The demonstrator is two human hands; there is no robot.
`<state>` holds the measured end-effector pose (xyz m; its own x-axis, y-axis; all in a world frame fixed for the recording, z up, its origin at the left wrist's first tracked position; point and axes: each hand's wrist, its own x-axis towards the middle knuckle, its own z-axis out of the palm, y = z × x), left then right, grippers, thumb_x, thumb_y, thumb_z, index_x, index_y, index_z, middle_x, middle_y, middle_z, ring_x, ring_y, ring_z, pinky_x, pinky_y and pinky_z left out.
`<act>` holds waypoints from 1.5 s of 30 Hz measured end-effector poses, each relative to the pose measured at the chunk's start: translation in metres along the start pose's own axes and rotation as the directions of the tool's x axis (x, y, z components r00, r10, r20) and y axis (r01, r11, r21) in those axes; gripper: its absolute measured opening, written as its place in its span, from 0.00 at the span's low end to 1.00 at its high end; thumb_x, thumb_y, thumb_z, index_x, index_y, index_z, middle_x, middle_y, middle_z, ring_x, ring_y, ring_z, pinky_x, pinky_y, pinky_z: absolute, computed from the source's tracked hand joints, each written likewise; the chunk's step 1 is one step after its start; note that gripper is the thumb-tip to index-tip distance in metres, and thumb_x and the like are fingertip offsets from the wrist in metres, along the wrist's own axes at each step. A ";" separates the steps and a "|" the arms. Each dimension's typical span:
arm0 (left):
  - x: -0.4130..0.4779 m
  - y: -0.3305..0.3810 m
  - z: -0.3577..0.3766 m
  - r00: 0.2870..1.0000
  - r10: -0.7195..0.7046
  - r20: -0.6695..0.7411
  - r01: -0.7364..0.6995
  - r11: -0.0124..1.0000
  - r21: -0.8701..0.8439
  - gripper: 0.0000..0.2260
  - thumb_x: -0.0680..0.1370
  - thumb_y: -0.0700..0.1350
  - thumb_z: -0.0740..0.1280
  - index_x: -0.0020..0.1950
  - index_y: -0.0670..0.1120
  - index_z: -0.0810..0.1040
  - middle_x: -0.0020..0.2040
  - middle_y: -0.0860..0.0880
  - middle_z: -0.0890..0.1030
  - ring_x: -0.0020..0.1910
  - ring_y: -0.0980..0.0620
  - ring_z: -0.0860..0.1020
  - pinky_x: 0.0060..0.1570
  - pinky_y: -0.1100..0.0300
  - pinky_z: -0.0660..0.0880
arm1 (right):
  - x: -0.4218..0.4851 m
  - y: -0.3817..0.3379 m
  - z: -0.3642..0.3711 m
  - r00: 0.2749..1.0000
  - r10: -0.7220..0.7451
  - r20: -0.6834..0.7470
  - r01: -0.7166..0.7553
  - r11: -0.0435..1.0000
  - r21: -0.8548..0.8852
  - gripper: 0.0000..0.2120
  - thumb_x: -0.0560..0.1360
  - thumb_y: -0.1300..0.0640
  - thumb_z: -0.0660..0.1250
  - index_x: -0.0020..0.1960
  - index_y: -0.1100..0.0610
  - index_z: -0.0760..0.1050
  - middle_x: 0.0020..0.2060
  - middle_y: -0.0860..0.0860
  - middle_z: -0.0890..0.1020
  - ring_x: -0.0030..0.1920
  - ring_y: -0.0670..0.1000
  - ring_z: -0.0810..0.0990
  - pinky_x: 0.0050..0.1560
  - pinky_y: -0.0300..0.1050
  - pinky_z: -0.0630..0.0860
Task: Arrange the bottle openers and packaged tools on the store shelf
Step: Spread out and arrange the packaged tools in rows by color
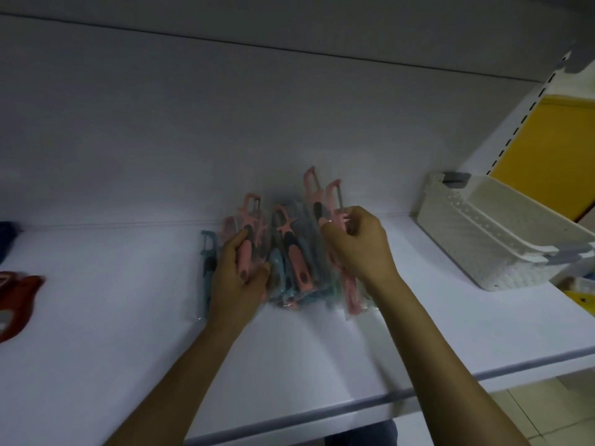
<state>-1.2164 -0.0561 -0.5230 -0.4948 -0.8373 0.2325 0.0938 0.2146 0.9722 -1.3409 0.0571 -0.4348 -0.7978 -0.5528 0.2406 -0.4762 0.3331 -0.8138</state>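
A heap of packaged tools [291, 265], pink and blue with dark grips in clear wrappers, lies at the back of the white shelf [128, 317]. My left hand [236, 275] grips a pink packaged tool [246, 249] at the heap's left side. My right hand [357, 243] pinches another pink packaged tool [333, 201] that stands up at the heap's right side. One blue packaged tool [207, 262] lies to the left of my left hand. A red bottle opener [14, 300] lies at the shelf's far left edge.
Stacked white perforated baskets [502, 233] sit at the shelf's right end. A slotted upright [528, 107] and a yellow panel [544, 146] rise behind them. The shelf's front edge [354, 410] runs across the lower frame. A dark blue object [6, 233] lies at far left.
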 end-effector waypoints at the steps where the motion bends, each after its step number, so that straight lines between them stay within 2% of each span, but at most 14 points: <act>1: 0.000 0.001 0.000 1.000 0.006 -0.004 -0.006 1.000 -0.006 0.26 0.74 0.33 0.68 0.69 0.48 0.69 0.67 0.51 0.72 0.61 0.55 0.73 0.50 0.77 0.72 | 0.001 -0.004 0.006 1.000 -0.014 0.024 0.015 0.998 -0.062 0.07 0.75 0.50 0.66 0.47 0.52 0.73 0.39 0.50 0.80 0.39 0.52 0.80 0.40 0.48 0.78; 4: 0.000 0.001 -0.002 1.000 0.011 -0.020 -0.011 1.000 -0.005 0.25 0.75 0.33 0.67 0.69 0.48 0.69 0.67 0.50 0.73 0.63 0.55 0.73 0.54 0.74 0.72 | 0.003 -0.012 0.023 0.997 -0.048 0.061 0.062 0.965 -0.255 0.13 0.73 0.49 0.66 0.50 0.56 0.72 0.44 0.54 0.81 0.43 0.58 0.79 0.43 0.49 0.77; 8: 0.000 0.003 -0.003 1.000 -0.011 -0.023 0.010 1.000 -0.021 0.24 0.76 0.33 0.65 0.70 0.48 0.69 0.67 0.52 0.72 0.64 0.54 0.73 0.61 0.60 0.73 | 0.001 -0.016 0.040 0.987 -0.074 0.142 0.135 0.864 -0.485 0.19 0.76 0.45 0.61 0.55 0.60 0.70 0.51 0.59 0.80 0.52 0.62 0.78 0.44 0.48 0.68; 12: -0.001 0.004 -0.004 1.000 -0.007 -0.017 0.007 1.000 0.003 0.25 0.75 0.31 0.63 0.70 0.47 0.69 0.67 0.48 0.73 0.62 0.48 0.75 0.58 0.56 0.75 | -0.003 -0.019 0.044 0.980 -0.058 0.189 0.156 0.814 -0.560 0.21 0.74 0.40 0.63 0.52 0.58 0.71 0.43 0.52 0.76 0.46 0.57 0.77 0.42 0.44 0.65; 16: -0.002 0.005 -0.005 0.999 0.009 -0.036 -0.007 0.999 0.051 0.24 0.74 0.33 0.67 0.68 0.47 0.69 0.66 0.47 0.73 0.62 0.50 0.74 0.51 0.75 0.71 | -0.002 -0.019 0.042 0.971 -0.020 0.237 0.166 0.772 -0.614 0.19 0.72 0.43 0.67 0.52 0.59 0.73 0.50 0.55 0.79 0.52 0.59 0.79 0.43 0.45 0.68; 20: 0.000 0.012 -0.003 0.999 -0.036 -0.005 0.037 0.994 0.103 0.25 0.73 0.34 0.68 0.69 0.47 0.68 0.65 0.49 0.73 0.60 0.49 0.74 0.51 0.69 0.73 | -0.003 -0.020 0.039 0.971 0.007 0.239 0.146 0.777 -0.612 0.17 0.72 0.45 0.69 0.49 0.58 0.72 0.51 0.56 0.79 0.53 0.59 0.79 0.43 0.44 0.67; 24: 0.013 0.028 -0.004 0.999 -0.001 0.051 -0.012 0.968 0.251 0.22 0.70 0.34 0.71 0.61 0.48 0.70 0.54 0.51 0.74 0.51 0.52 0.74 0.39 0.76 0.67 | -0.001 -0.022 0.042 0.967 0.027 0.252 0.138 0.777 -0.614 0.16 0.72 0.46 0.70 0.45 0.58 0.71 0.43 0.55 0.76 0.48 0.58 0.79 0.40 0.42 0.67; 27: 0.016 0.034 -0.011 0.995 -0.030 0.091 -0.004 0.935 0.356 0.23 0.71 0.36 0.72 0.62 0.47 0.70 0.53 0.50 0.74 0.47 0.53 0.72 0.34 0.75 0.65 | 0.003 -0.020 0.043 0.967 0.008 0.256 0.166 0.740 -0.652 0.17 0.75 0.45 0.66 0.49 0.59 0.72 0.50 0.58 0.79 0.48 0.58 0.78 0.42 0.44 0.68; 30: 0.018 0.044 -0.015 0.967 -0.104 0.232 -0.034 0.852 0.523 0.29 0.73 0.43 0.71 0.71 0.48 0.63 0.60 0.48 0.75 0.54 0.52 0.73 0.48 0.71 0.67 | 0.006 -0.024 0.037 0.958 -0.015 0.288 0.214 0.704 -0.677 0.18 0.79 0.47 0.60 0.55 0.61 0.74 0.52 0.59 0.80 0.54 0.60 0.79 0.47 0.47 0.72; 32: 0.022 0.050 -0.018 0.944 -0.157 0.290 -0.023 0.847 0.532 0.34 0.73 0.43 0.72 0.74 0.51 0.58 0.65 0.46 0.73 0.61 0.47 0.74 0.59 0.57 0.72 | 0.006 -0.026 0.032 0.955 -0.002 0.297 0.210 0.710 -0.672 0.16 0.76 0.49 0.64 0.54 0.61 0.75 0.51 0.59 0.80 0.54 0.60 0.79 0.50 0.48 0.74; 36: 0.022 0.065 -0.028 0.961 -0.195 0.198 0.137 0.952 0.272 0.37 0.72 0.36 0.72 0.74 0.50 0.56 0.65 0.47 0.73 0.54 0.50 0.74 0.45 0.65 0.73 | 0.006 -0.010 0.014 0.977 0.102 0.186 -0.014 0.906 -0.423 0.12 0.74 0.48 0.67 0.41 0.56 0.71 0.37 0.51 0.76 0.40 0.55 0.78 0.40 0.44 0.72; 40: 0.017 0.069 -0.032 0.959 -0.243 0.147 0.249 0.968 -0.025 0.36 0.72 0.37 0.72 0.74 0.52 0.58 0.68 0.45 0.71 0.60 0.43 0.76 0.56 0.49 0.76 | -0.009 -0.007 0.006 0.993 0.086 0.076 -0.089 0.995 0.037 0.07 0.74 0.54 0.66 0.49 0.56 0.73 0.38 0.51 0.78 0.36 0.50 0.77 0.34 0.41 0.71; 42: 0.008 0.067 -0.028 0.960 -0.216 0.178 0.238 0.965 -0.114 0.31 0.72 0.35 0.71 0.71 0.52 0.65 0.65 0.47 0.76 0.58 0.43 0.78 0.55 0.45 0.77 | -0.022 -0.017 0.010 0.985 0.077 0.154 -0.131 0.913 0.386 0.04 0.74 0.61 0.64 0.49 0.56 0.74 0.40 0.52 0.79 0.36 0.49 0.79 0.33 0.40 0.75; 45: -0.007 0.064 -0.018 0.962 -0.133 0.239 0.190 0.952 -0.238 0.27 0.72 0.31 0.70 0.67 0.50 0.71 0.56 0.48 0.82 0.54 0.47 0.81 0.51 0.50 0.79 | -0.038 -0.027 0.026 0.965 -0.009 0.261 -0.158 0.775 0.612 0.10 0.75 0.68 0.63 0.50 0.57 0.76 0.42 0.53 0.82 0.40 0.48 0.82 0.38 0.38 0.78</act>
<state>-1.1912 -0.0456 -0.4617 -0.6948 -0.7138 0.0881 0.2007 -0.0748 0.9768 -1.2885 0.0492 -0.4359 -0.6691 -0.7362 0.1016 -0.0168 -0.1217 -0.9924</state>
